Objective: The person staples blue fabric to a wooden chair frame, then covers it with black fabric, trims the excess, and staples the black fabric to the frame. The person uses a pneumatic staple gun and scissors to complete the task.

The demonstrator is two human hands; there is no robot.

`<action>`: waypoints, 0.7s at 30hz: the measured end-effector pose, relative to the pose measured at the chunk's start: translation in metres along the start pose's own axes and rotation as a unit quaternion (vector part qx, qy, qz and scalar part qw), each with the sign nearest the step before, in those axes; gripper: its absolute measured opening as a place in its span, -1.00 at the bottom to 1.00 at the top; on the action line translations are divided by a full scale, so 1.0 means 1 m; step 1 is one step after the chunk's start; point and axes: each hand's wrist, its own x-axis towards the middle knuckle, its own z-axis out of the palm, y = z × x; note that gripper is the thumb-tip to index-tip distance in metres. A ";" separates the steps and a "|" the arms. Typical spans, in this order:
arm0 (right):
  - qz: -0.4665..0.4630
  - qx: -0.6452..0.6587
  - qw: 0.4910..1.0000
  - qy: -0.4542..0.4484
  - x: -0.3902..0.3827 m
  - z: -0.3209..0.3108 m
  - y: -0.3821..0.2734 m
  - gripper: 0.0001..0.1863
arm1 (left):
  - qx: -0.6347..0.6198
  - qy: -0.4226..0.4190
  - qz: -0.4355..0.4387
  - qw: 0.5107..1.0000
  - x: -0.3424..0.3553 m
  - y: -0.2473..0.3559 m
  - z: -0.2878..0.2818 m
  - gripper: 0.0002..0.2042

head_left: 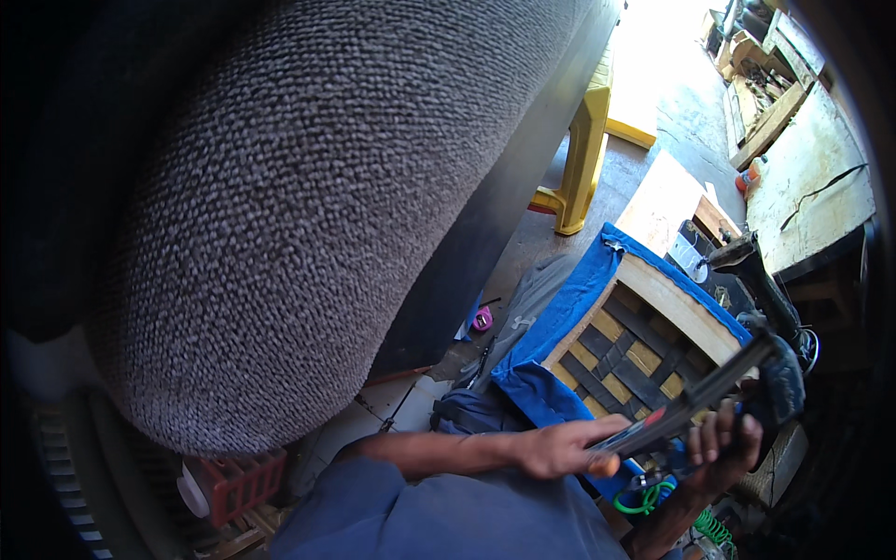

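My left hand [565, 448] is closed on the near end of a dark pneumatic staple gun's [686, 401] long magazine. My right hand [723, 453] has its fingers curled up around the gun's body from below; part of that grip is hidden and blurred. The gun is tilted, its far end up to the right. Below it lies a seat frame [677, 297] with blue fabric [537, 387] folded over its edges. Black webbing [621, 359] crosses the frame, with yellowish foam showing between the straps. A green coiled air hose [644, 502] hangs near my right wrist.
A large grey upholstered piece [308, 205] fills the left side. A yellow plastic stool [586, 154] stands beyond it. A pink tape measure [482, 319] lies on the floor. At lower left is a red plastic crate [245, 490]. A sewing machine [761, 271] and worn board [812, 187] are at right.
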 end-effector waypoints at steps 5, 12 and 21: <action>-0.075 0.049 0.994 -0.065 -0.008 -0.017 -0.037 -0.63 | -0.002 0.413 0.119 0.903 -0.118 -0.036 -0.077 -0.60; -0.011 0.055 0.996 -0.063 -0.019 -0.033 -0.038 -0.57 | 0.209 0.841 -0.244 0.436 -0.295 -0.114 -0.197 -0.78; -0.088 0.036 0.995 0.009 -0.041 -0.020 -0.040 -0.63 | 0.239 0.791 -0.314 0.467 -0.285 -0.116 -0.237 -0.82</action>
